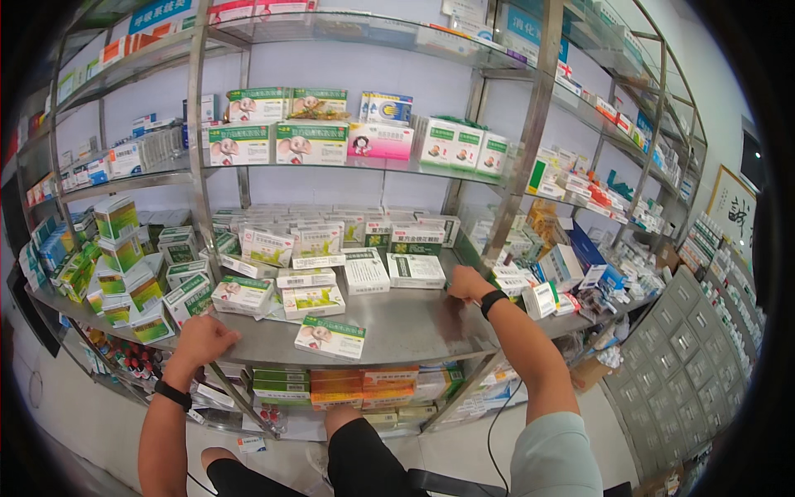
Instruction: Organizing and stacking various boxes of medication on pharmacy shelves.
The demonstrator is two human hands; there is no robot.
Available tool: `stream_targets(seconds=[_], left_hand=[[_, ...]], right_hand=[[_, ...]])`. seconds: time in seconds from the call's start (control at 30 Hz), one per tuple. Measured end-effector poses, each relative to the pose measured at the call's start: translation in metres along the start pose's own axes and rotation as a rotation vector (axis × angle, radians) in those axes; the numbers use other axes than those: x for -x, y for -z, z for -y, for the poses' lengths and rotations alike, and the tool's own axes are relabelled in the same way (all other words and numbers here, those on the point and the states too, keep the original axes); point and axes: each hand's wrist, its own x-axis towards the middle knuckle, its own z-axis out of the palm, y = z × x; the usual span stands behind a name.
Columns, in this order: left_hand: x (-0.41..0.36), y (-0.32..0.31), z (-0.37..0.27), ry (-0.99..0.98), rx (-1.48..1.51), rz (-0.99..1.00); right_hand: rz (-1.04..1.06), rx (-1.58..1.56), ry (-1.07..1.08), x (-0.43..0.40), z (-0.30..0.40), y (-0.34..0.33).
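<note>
My left hand is over the front edge of the metal shelf, its fingers curled; whether they hold anything does not show. My right hand reaches over the shelf beside a white and green medicine box that lies flat. Its fingertips are bent down, and a small dark green thing shows by them, too unclear to name. Between the hands, a white and green carton with an elephant picture lies near the front edge. A similar elephant carton lies behind my left hand, next to a green and white box.
Stacked green and yellow cartons stand at the left. Mixed medicine boxes crowd the right section. Metal uprights divide the glass shelves above. Orange boxes sit on the lower shelf, and a drawer cabinet stands at the right.
</note>
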Motion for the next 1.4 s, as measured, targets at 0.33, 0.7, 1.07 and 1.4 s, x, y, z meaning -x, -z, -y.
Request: stream_targets(seconds=[0.33, 0.7, 1.07, 1.4], left_hand=[[-0.002, 0.002, 0.004, -0.057, -0.028, -0.006], [-0.007, -0.001, 0.002, -0.051, -0.02, -0.019], [-0.008, 0.0, 0.001, -0.021, -0.004, 0.004], [-0.002, 0.0, 0.01, 0.018, -0.005, 0.013]], right_hand=[[-0.633, 0.132, 0.179, 0.035, 0.003, 0.049], [-0.161, -0.282, 0.11, -0.013, -0.015, -0.015], [-0.682, 0.029, 0.075, 0.031, 0.01, 0.011], [-1.463, 0.281, 0.97, 0.087, 0.111, 0.195]])
